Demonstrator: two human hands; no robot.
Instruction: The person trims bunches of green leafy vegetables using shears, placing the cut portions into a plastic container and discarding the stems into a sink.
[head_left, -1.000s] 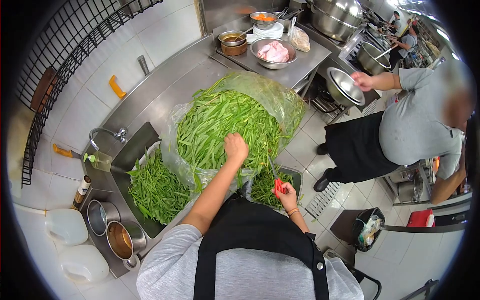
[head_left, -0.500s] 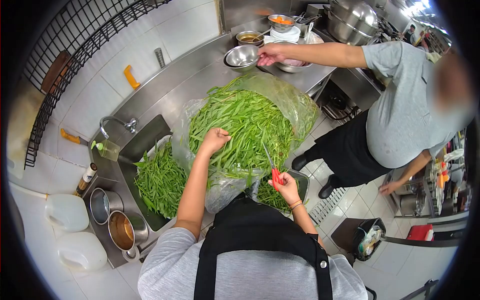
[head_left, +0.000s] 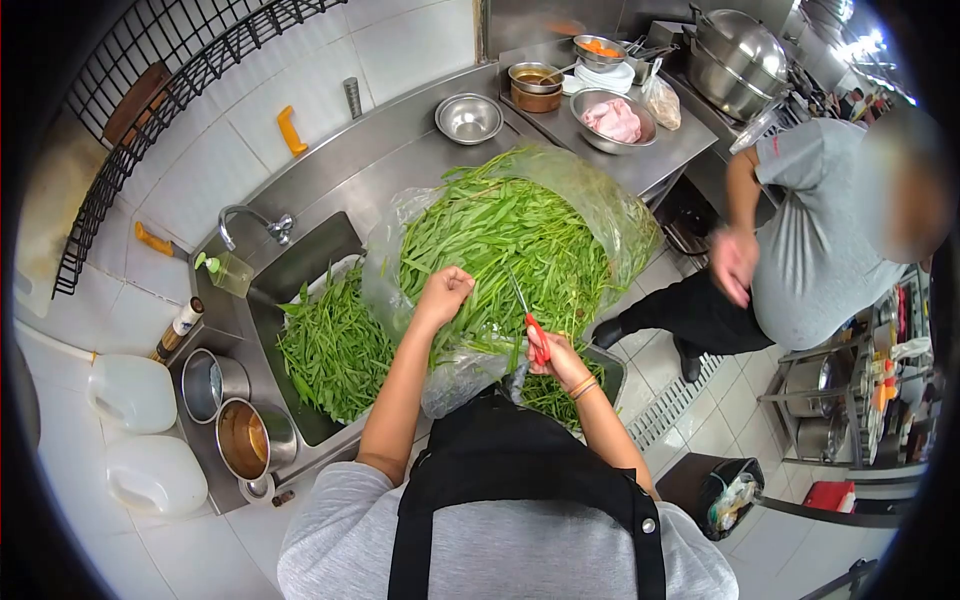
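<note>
Long-leafed greens [head_left: 510,240] fill a big clear plastic bag [head_left: 590,180] with its mouth spread wide. My right hand [head_left: 560,362] grips red-handled scissors [head_left: 537,338], whose blades point forward over the heap. Over the left part of the greens is my left hand [head_left: 445,297], its fingers pinched together; whatever they hold is hidden. Another pile of greens [head_left: 335,345] lies in the left sink basin [head_left: 320,243]. Some more cut greens [head_left: 550,398] show below my right hand, in front of my apron.
Nested metal bowls [head_left: 468,118] stand on the counter behind the bag. A bowl of pale pink meat [head_left: 612,120] is farther right. A co-worker [head_left: 830,230] stands at the right, near a floor drain [head_left: 675,400] and a bin [head_left: 715,490]. Two pots [head_left: 255,440] sit left of the sink.
The co-worker has let go of the metal bowls, now on the counter, and drawn the arm back. My view has shifted slightly; both my hands stay over the greens, scissors still in the right.
</note>
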